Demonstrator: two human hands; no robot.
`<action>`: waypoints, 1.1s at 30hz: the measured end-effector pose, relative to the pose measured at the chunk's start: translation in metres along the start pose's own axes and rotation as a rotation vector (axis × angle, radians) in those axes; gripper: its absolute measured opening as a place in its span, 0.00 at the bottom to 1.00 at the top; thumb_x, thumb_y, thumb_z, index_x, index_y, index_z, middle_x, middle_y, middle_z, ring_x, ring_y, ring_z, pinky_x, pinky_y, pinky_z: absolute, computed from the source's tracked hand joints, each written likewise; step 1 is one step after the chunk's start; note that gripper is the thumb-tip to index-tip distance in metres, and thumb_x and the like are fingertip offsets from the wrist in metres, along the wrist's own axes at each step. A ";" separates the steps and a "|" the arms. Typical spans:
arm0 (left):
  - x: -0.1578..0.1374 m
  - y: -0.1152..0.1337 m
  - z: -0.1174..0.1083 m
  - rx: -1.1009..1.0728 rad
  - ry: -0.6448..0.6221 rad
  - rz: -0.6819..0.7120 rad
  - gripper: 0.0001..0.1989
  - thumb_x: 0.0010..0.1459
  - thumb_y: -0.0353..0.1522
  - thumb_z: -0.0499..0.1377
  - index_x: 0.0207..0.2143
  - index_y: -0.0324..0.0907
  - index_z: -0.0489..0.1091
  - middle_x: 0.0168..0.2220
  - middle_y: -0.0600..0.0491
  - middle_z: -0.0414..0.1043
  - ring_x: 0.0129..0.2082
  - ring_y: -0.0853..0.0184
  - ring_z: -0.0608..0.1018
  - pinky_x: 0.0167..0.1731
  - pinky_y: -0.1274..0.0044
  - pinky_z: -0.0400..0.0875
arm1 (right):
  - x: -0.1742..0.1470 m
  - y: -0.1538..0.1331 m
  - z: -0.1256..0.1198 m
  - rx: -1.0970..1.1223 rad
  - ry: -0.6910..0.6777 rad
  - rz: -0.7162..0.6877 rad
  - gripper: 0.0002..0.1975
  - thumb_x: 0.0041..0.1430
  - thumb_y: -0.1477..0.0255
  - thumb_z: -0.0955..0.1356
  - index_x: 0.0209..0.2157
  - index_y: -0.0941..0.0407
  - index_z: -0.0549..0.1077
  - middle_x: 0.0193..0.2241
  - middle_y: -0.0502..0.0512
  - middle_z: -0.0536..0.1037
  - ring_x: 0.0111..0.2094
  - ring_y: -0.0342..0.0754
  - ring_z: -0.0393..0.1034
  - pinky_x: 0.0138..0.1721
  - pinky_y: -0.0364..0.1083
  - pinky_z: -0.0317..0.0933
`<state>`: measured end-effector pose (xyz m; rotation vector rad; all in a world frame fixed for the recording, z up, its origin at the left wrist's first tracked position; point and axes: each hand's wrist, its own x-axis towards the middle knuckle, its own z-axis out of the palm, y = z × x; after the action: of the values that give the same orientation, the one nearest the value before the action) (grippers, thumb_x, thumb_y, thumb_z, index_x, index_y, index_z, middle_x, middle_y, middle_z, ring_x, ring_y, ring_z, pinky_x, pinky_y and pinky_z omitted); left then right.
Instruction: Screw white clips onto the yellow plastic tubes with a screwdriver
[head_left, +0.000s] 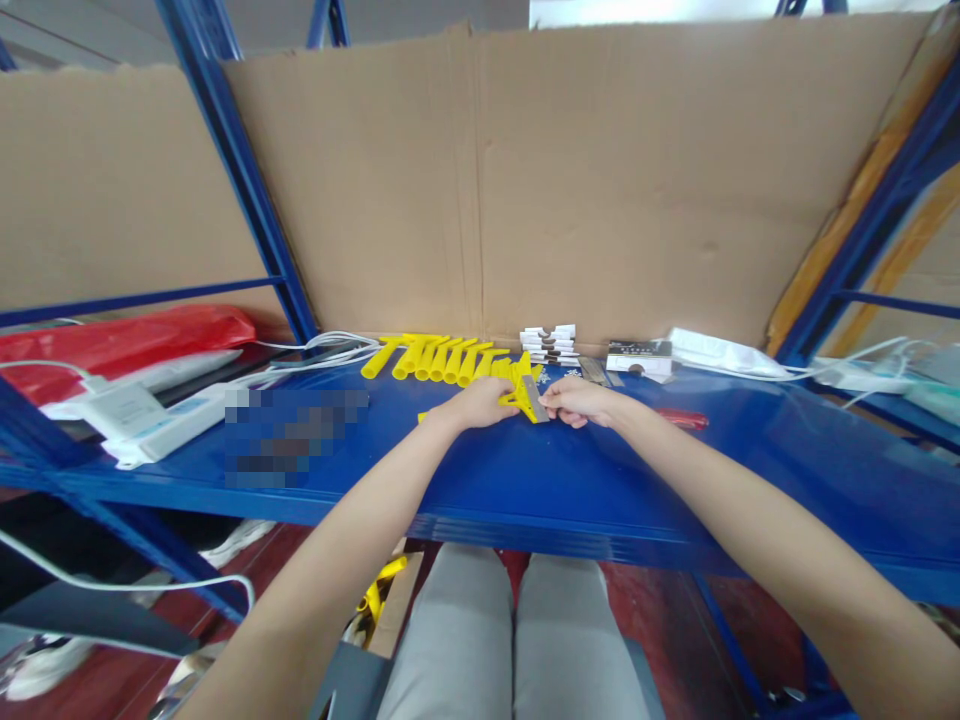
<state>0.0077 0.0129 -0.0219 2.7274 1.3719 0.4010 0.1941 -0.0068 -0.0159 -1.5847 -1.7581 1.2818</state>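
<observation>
The left hand [484,402] partly covers the yellow scraper [529,396]. The picture's left edge truncates the red plastic bag [150,338]. Lettering on the small box [637,357] is illegible.

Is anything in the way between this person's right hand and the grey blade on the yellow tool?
Nothing visible. The right hand is at the edge of the grey blade, while the left hand holds the yellow tool from the other side. The row of yellow handles lies farther back, toward the cardboard, not between them.

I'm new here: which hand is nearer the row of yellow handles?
Left. The left hand is in front of the yellow handles; the right hand is beyond their right end.
</observation>
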 end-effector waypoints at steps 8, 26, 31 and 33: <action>-0.003 -0.001 0.001 -0.097 0.044 -0.020 0.27 0.53 0.33 0.60 0.57 0.39 0.63 0.49 0.47 0.74 0.47 0.60 0.76 0.47 0.71 0.69 | 0.000 0.001 0.002 0.005 0.016 -0.023 0.15 0.61 0.75 0.65 0.20 0.58 0.62 0.10 0.42 0.57 0.09 0.33 0.46 0.11 0.35 0.40; 0.000 -0.004 0.001 -0.073 0.013 0.165 0.21 0.60 0.29 0.53 0.56 0.44 0.68 0.51 0.49 0.74 0.48 0.65 0.76 0.52 0.73 0.65 | -0.001 -0.001 0.003 0.134 -0.007 -0.139 0.09 0.59 0.77 0.66 0.24 0.60 0.68 0.16 0.47 0.68 0.12 0.34 0.54 0.11 0.35 0.47; 0.000 -0.006 0.003 -0.031 -0.005 0.181 0.23 0.60 0.30 0.53 0.59 0.44 0.64 0.53 0.49 0.73 0.50 0.65 0.74 0.53 0.74 0.64 | -0.002 -0.002 0.009 0.134 0.018 -0.118 0.13 0.62 0.78 0.63 0.22 0.59 0.65 0.11 0.42 0.60 0.10 0.34 0.49 0.10 0.35 0.44; 0.000 -0.006 0.003 -0.016 -0.019 0.174 0.23 0.60 0.30 0.52 0.59 0.45 0.64 0.52 0.49 0.73 0.49 0.65 0.75 0.52 0.74 0.65 | -0.002 -0.002 0.010 0.125 0.021 -0.111 0.13 0.62 0.79 0.63 0.22 0.59 0.64 0.11 0.43 0.60 0.10 0.34 0.50 0.10 0.35 0.44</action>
<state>0.0038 0.0163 -0.0262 2.8395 1.1254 0.3930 0.1851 -0.0119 -0.0189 -1.4066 -1.6933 1.2901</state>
